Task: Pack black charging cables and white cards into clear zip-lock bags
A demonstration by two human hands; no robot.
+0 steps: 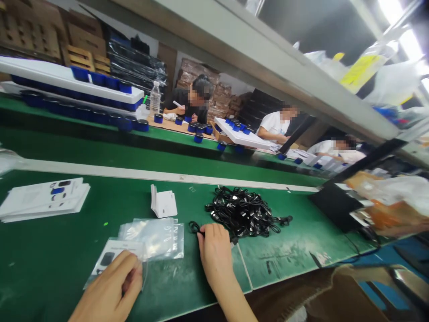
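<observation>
My left hand (112, 286) is closed at the near edge of a clear plastic bag with a printed card (117, 250) inside it. Its fingertips are partly hidden. Just beyond lies a stack of clear plastic bags (157, 239). My right hand (216, 250) pinches a small coiled black cable (193, 227), whose loop sticks out to the left of the fingers. Right behind that hand is a tangled heap of black cables (241, 212) with metal plugs. A small folded white leaflet stack (165, 203) stands on the green table between the hands, farther back.
White printed cards (43, 199) lie stacked at the left. A pale strip (167, 176) crosses the green table (187, 286). Beyond it are blue-and-black round items (198, 137), white trays (110, 87) and several people at work. A shelf beam (251, 49) hangs overhead; a black box (335, 208) is at right.
</observation>
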